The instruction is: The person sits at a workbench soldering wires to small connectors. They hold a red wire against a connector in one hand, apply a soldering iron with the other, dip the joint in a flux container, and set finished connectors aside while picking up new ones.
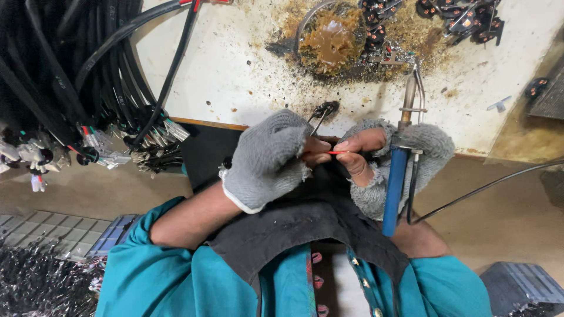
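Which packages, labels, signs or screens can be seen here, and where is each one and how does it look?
No packages, signs or screens show.
Cable print: small pale markings on the black cables, upper left; too small to make out.
Nothing labelled lies near the left hand or the right hand, which holds a blue-handled soldering iron.

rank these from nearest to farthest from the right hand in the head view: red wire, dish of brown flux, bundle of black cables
1. red wire: pinched in the right hand fingertips.
2. dish of brown flux: on the bench above, slightly left.
3. bundle of black cables: far left, hanging off the bench edge.
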